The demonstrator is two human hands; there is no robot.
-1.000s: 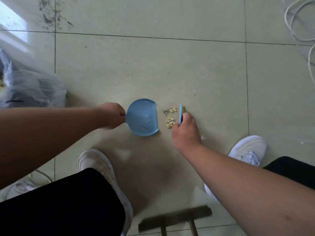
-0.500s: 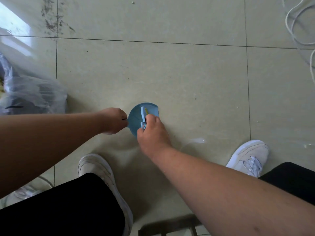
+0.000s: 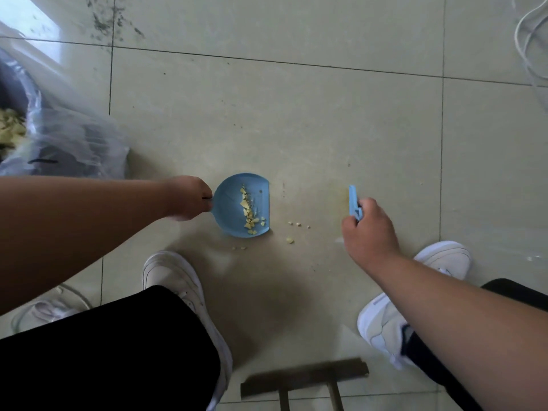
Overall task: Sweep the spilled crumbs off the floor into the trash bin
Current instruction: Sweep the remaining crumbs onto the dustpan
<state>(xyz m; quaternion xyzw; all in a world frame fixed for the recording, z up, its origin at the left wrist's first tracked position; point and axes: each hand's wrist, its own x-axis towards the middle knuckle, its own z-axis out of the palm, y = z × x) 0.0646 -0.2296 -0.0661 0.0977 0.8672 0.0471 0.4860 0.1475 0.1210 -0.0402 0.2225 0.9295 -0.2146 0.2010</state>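
The little blue dustpan [image 3: 237, 207] was held flat on the floor [image 3: 326, 129] by the left hand [image 3: 189, 198], fingers wrapped tight round the handle, which was hidden inside the fist. Most of the yellow crumbs [image 3: 248, 210] were sat inside the pan, in a loose line w/ the thickest bit toward the near edge. A few stray bits [image 3: 292, 232] were left on the tile just right of the pan's open lip, plus a couple [image 3: 238, 248] just below its near edge.

The small blue brush [image 3: 353, 203] was gripped in the right hand [image 3: 367, 232], fist closed on it, well apart from the pan & off to the right. Whether the bristles were touching the tile can't be told from this angle.

The bin [image 3: 17, 137], lined w/ a clear plastic bag [image 3: 74, 137], was seen at the far left edge, beyond the left forearm, w/ yellowish scraps already inside. White sneakers [image 3: 178, 280] were planted either side, and a white cable [image 3: 527, 34] was coiled top right.
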